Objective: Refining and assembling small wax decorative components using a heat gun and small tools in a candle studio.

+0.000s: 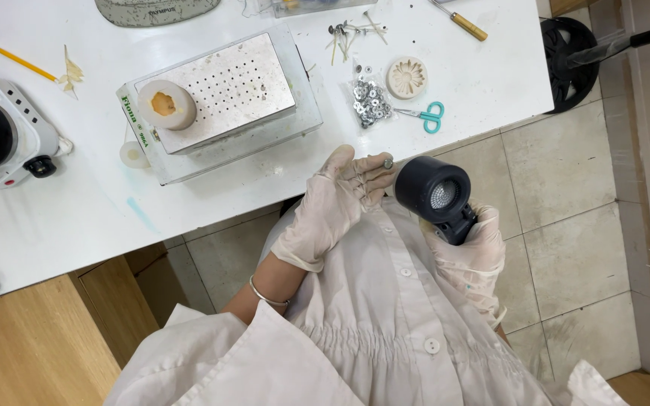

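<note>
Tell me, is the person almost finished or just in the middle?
Looks like the middle. Already done: a round mould sits on the metal box with yellowish filling inside. In hand: the left hand pinches a small metal disc, and the right hand holds a black heat gun beside it. Left: a pile of discs, loose wicks and a flower mould lie untouched on the table.

A white, smooth tabletop (445, 83) stood over a floor of pale beige square tiles (566, 225), with light wooden panels (31, 346), perhaps a cabinet, at the lower left.
</note>
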